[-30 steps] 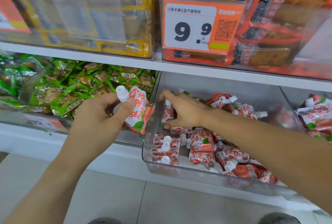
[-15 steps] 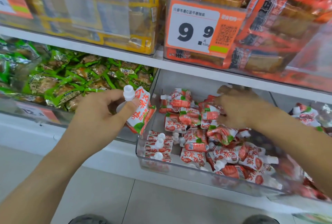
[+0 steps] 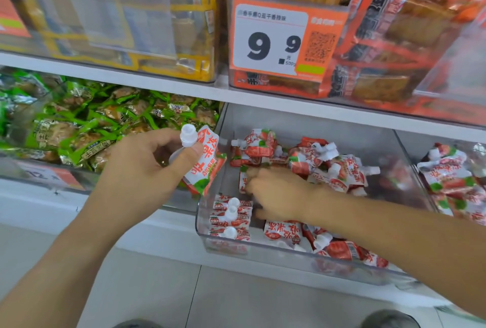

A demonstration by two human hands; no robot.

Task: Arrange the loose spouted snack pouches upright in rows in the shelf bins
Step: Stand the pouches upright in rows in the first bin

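A clear bin [image 3: 210, 235] on the lower shelf holds loose red pouches [image 3: 328, 167]. The left hand [image 3: 136, 170] grips 1 pouch [image 3: 205, 167] beside it; the blurred right hand [image 3: 278, 193] reaches inside, fingers' grip unclear.

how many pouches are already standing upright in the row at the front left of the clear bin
3, judging by the white caps: front, middle and back, lined up against the bin's left wall. The right hand may hide more.

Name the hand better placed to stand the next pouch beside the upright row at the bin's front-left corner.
Left, probably. The left hand already grips a red-and-white spouted pouch beside the clear plastic bin, near that row. The blurred right hand reaches among loose pouches.
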